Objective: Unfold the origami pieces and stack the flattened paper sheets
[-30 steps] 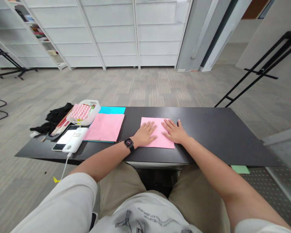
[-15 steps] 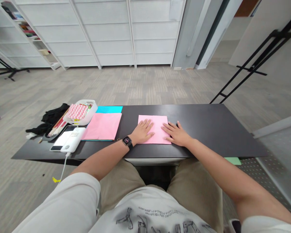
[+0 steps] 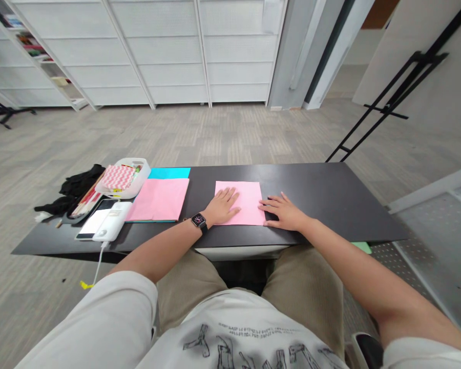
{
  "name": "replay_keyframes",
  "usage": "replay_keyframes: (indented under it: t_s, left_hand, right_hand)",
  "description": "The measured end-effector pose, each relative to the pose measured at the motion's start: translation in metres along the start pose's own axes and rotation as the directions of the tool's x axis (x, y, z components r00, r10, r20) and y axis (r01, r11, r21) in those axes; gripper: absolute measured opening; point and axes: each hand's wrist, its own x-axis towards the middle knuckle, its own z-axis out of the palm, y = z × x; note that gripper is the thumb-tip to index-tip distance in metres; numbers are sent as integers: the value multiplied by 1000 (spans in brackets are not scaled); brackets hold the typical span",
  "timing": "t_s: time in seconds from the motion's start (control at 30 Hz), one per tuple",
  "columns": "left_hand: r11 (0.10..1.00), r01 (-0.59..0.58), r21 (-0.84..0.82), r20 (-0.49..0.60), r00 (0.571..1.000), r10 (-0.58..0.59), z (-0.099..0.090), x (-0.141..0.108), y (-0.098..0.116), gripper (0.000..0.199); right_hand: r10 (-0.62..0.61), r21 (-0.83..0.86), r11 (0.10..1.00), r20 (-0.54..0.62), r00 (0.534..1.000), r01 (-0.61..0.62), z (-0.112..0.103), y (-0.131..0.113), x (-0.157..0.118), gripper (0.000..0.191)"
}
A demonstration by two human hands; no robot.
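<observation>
A pink sheet of paper [image 3: 246, 197] lies flat on the black table [image 3: 330, 205] in front of me. My left hand [image 3: 223, 206], with a black watch on its wrist, rests palm down on the sheet's left part, fingers spread. My right hand [image 3: 284, 211] lies flat at the sheet's right edge, fingertips touching the paper and the palm on the bare table. Neither hand holds anything.
A stack of pink and blue paper [image 3: 159, 199] lies to the left. Beyond it are a white tray [image 3: 126, 179] with patterned paper, a phone and white power bank [image 3: 111, 221] with a cable, pencils and black cloth [image 3: 79, 184]. A black stand [image 3: 388, 97] leans at right.
My right hand has slid rightward off the pink sheet to its right edge. The left hand stays on the sheet. The view has shifted slightly.
</observation>
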Motion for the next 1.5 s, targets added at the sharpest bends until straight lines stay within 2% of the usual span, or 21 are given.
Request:
replay_keyframes:
  t_s: [0.1,0.17,0.27,0.33,0.43,0.57,0.73,0.87,0.93,1.07,1.17,1.27,1.4,1.5]
  left_hand:
    - [1000,-2,-1,-2,1000,2,0,0,0,73]
    - [1000,-3,2,-2,1000,3,1,-1,-1,73]
    - [1000,-8,0,-6,1000,8,3,-1,-2,73]
    - [1000,-11,-6,-14,1000,11,4,-2,-1,72]
    - [1000,-24,-19,-29,999,24,1,-3,0,71]
    - [995,-90,-36,-55,995,88,-14,-3,-7,71]
    - [992,-112,-55,-107,989,105,-41,-11,-33,62]
    - [961,-269,-66,-3,963,270,-49,-32,-45,58]
    - [949,-306,-71,57,949,310,-51,-45,-47,58]
    - [955,-287,-70,145,945,295,-62,-61,-57,67]
    - [964,-255,-76,173,949,264,-77,-59,-63,84]
    - [974,-204,-101,104,971,214,-86,-47,-51,92]
    - [956,-234,-176,-9,972,237,-77,-29,0,62]
    - [942,-304,-138,16,951,309,-62,-23,39,52]
  right_hand:
    - [5,43,999,44,999,-7,-7,2,3,70]
    - [30,81,996,48,998,-33,-11,3,8,60]
    - [72,79,994,-12,997,-71,-9,-1,14,51]
    - [77,39,996,-52,996,-75,-5,-5,15,54]
    - [77,-3,997,-47,996,-77,2,-9,12,62]
    - [82,-11,997,-23,996,-82,4,-8,8,62]
    - [78,-16,997,-17,997,-78,6,-6,9,63]
    - [73,-31,997,-7,997,-74,7,-6,9,63]
    - [74,-37,997,-2,997,-74,7,-6,10,63]
    - [71,-38,997,7,997,-71,7,-5,10,65]
    - [63,-25,998,3,998,-63,6,-5,11,64]
    - [56,-13,998,-9,998,-56,4,-6,11,63]
    - [59,-11,998,-12,998,-59,2,-8,12,62]
    - [65,-3,998,-24,998,-65,1,-9,12,61]
